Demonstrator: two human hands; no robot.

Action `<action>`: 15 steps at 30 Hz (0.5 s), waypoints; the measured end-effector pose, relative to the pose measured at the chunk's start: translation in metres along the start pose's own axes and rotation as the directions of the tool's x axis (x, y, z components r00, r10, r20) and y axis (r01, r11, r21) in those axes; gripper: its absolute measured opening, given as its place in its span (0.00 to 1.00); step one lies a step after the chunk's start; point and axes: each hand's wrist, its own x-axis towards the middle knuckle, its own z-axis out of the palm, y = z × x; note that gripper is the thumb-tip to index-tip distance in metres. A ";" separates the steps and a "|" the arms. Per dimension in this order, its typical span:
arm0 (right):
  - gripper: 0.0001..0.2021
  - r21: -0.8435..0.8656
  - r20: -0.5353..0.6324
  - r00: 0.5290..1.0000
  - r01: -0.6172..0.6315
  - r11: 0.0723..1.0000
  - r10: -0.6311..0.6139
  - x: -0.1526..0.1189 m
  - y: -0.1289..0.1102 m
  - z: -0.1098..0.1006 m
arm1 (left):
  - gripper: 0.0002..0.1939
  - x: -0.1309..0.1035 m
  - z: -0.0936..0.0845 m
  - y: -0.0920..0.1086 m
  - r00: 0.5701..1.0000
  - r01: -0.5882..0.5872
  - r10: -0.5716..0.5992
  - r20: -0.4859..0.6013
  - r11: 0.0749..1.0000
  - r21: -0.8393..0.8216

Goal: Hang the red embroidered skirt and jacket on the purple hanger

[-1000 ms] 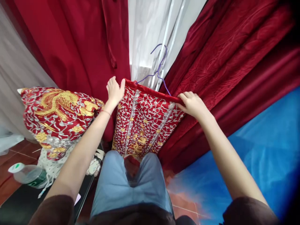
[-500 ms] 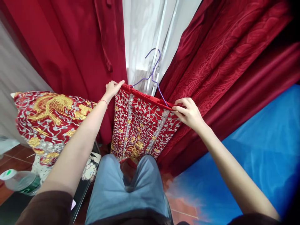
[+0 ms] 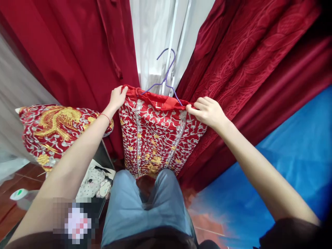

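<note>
A red skirt [image 3: 155,138] with silver and gold embroidery hangs in front of my knees, its top edge stretched between my hands. My left hand [image 3: 118,98] pinches the left end of the waistband, thumb on top. At the right end, my right hand [image 3: 206,111] grips the same band between thumb and fingers. A purple wire hanger [image 3: 165,81] rises from the waistband, its lower arms partly hidden inside the skirt and its hook pointing up. The red inner side of the waistband shows, with a small pale tag.
Another red embroidered garment [image 3: 59,126] with a gold dragon lies left on a dark surface, near a printed bag [image 3: 95,183] and a plastic bottle [image 3: 22,197]. Red curtains [image 3: 241,65] hang ahead. Blue cloth [image 3: 290,148] spreads at the right.
The waistband is spread wider and tipped so more of its inner side shows. My left hand has moved left; the hanger has shifted slightly up and left in view.
</note>
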 end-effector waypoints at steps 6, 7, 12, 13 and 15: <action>0.15 -0.110 0.001 0.991 -0.131 0.985 0.132 0.008 0.011 0.011 | 0.16 -0.008 -0.013 0.004 0.981 0.115 -0.071 0.181 0.963 -0.244; 0.15 -0.112 -0.004 0.988 -0.154 0.982 0.155 0.007 0.010 0.014 | 0.15 -0.011 -0.017 0.007 0.960 0.129 -0.063 0.274 0.964 -0.231; 0.17 -0.052 -0.098 0.985 -0.151 0.987 0.145 0.027 -0.036 0.031 | 0.14 -0.028 -0.022 0.042 0.876 0.003 0.024 0.481 0.998 -0.055; 0.17 -0.023 -0.115 0.986 -0.125 0.992 0.122 0.036 -0.051 0.034 | 0.14 -0.030 -0.020 0.049 0.887 -0.022 0.045 0.460 0.998 -0.056; 0.18 0.034 -0.157 0.983 -0.092 0.995 0.096 0.051 -0.081 0.040 | 0.15 -0.034 -0.013 0.061 0.911 -0.051 0.080 0.405 0.995 -0.081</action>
